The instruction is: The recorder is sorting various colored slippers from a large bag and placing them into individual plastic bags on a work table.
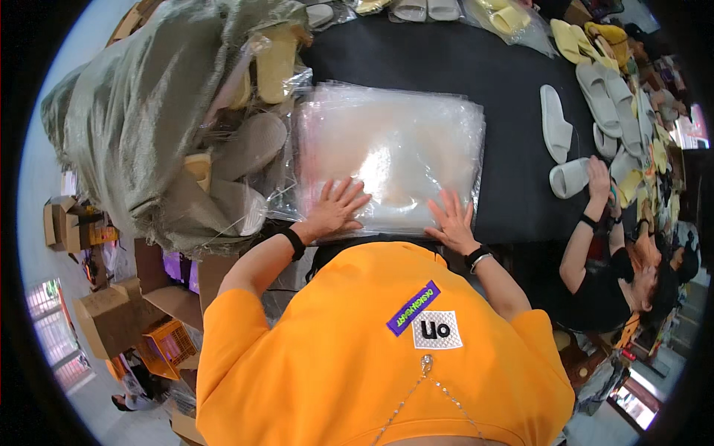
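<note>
A stack of clear plastic bags (pixel 416 134) lies flat on the black tabletop in front of me. My left hand (pixel 338 208) rests on the stack's near left part, its fingers spread. On the near right part lies my right hand (pixel 454 223), also with fingers apart. Neither hand grips anything. Left of the stack, a large grey-green woven sack (pixel 141 111) gapes open. Slippers show at its mouth: a yellow slipper (pixel 275 67) in clear wrap and a grey slipper (pixel 256 145) beneath it.
Across the black table (pixel 416 52), wrapped slippers line the far edge. At the right, a co-worker's hand (pixel 597 178) touches a white slipper (pixel 569 178), with another white slipper (pixel 555 123) beyond it. Cardboard boxes (pixel 111 316) and an orange crate (pixel 169 346) stand at the lower left.
</note>
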`<move>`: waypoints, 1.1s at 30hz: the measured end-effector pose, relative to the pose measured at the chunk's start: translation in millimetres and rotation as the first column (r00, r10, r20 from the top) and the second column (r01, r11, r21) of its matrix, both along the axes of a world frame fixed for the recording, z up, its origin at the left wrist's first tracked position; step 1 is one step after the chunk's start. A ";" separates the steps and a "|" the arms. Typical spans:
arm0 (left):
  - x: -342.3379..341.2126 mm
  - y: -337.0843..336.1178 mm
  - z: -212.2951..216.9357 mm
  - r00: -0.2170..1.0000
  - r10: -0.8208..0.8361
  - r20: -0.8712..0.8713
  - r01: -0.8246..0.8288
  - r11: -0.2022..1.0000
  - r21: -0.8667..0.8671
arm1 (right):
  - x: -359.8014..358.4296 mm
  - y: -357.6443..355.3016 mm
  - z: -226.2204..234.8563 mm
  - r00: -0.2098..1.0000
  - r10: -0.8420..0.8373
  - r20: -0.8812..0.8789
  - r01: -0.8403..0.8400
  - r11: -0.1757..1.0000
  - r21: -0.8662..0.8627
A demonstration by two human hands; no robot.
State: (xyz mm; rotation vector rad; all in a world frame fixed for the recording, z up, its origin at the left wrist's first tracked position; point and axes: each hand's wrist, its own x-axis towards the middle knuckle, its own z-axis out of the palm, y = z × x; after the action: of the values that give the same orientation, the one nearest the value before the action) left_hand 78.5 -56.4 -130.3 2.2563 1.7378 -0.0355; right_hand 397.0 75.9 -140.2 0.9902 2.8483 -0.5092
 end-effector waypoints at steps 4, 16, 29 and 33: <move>0.7 1.4 2.8 0.999 -0.031 0.044 0.028 0.998 0.064 | 8.1 -1.7 -12.4 0.999 -0.032 0.014 0.032 0.999 -0.011; 34.2 18.0 66.2 0.983 0.086 -0.165 -0.073 0.994 0.085 | -74.1 -2.4 46.0 0.993 0.098 -0.062 -0.093 0.993 0.076; -108.1 130.8 98.1 0.517 0.804 0.292 -0.851 0.449 0.271 | -65.7 -6.9 -4.0 0.990 0.116 -0.082 -0.109 0.990 0.084; -128.8 142.4 54.0 0.432 0.885 0.175 -0.821 0.305 0.483 | -67.6 -7.3 -3.6 0.989 0.108 -0.098 -0.101 0.992 0.076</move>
State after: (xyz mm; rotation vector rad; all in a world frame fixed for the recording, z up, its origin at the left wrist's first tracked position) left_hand -50.3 86.0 -76.2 1.1850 3.1023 0.5962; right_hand 329.4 68.6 -143.8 0.8428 3.0087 -0.4652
